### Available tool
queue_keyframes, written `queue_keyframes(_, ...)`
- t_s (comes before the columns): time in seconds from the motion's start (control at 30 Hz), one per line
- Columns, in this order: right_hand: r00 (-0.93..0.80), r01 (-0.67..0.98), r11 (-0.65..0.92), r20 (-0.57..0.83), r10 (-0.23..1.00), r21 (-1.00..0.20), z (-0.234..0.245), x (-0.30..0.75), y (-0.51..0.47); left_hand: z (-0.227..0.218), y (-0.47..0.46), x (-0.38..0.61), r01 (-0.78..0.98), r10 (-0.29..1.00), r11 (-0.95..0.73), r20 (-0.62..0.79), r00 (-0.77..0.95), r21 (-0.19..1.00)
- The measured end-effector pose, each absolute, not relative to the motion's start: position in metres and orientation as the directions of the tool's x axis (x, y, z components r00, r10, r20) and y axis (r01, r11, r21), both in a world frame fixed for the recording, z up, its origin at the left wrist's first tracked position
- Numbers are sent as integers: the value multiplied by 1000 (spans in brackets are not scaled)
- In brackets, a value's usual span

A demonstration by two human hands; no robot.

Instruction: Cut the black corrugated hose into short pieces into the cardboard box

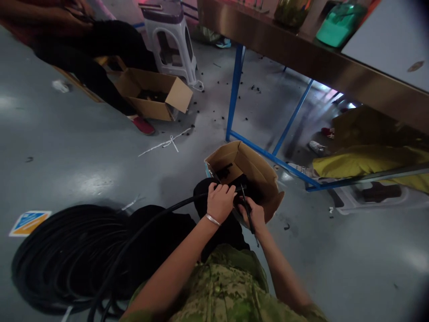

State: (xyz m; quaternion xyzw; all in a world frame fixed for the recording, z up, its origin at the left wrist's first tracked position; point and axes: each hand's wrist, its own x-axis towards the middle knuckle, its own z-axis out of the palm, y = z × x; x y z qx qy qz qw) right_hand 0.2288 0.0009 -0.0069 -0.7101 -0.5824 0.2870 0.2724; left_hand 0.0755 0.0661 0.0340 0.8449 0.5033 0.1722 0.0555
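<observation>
My left hand (220,199), with a bracelet at its wrist, is closed around a thick black hose (179,205) near its end. From there the hose runs back over my leg to a large black coil (67,259) on the floor at the left. My right hand (254,213) grips a black-handled cutting tool (248,213), which looks like scissors. Its thin metal blade points up beside the hose end. Both hands are over the near side of an open cardboard box (259,167), where black pieces (225,171) lie. My fingers partly hide the tool.
A blue-framed table (236,89) stands ahead, with a teal container (340,24) on top. At upper left, a seated person (100,58) is beside another cardboard box (152,107) and a plastic stool (169,40). White string (169,142) and small black bits lie on the floor.
</observation>
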Motion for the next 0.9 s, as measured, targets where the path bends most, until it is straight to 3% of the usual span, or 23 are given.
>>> queue_keyframes(0.17,90,637,-178,-157,983,-750,-3,233,10,34,70,74,783,829,-559,188,526,274)
queue_keyframes(0.53,132,614,-211,-166,977,-760,-32,229,6,27,75,92,838,888,-440,17,460,323)
queue_keyframes(0.9,164,566,-304,-256,953,-766,-42,230,5,25,77,95,842,875,-460,-16,484,281)
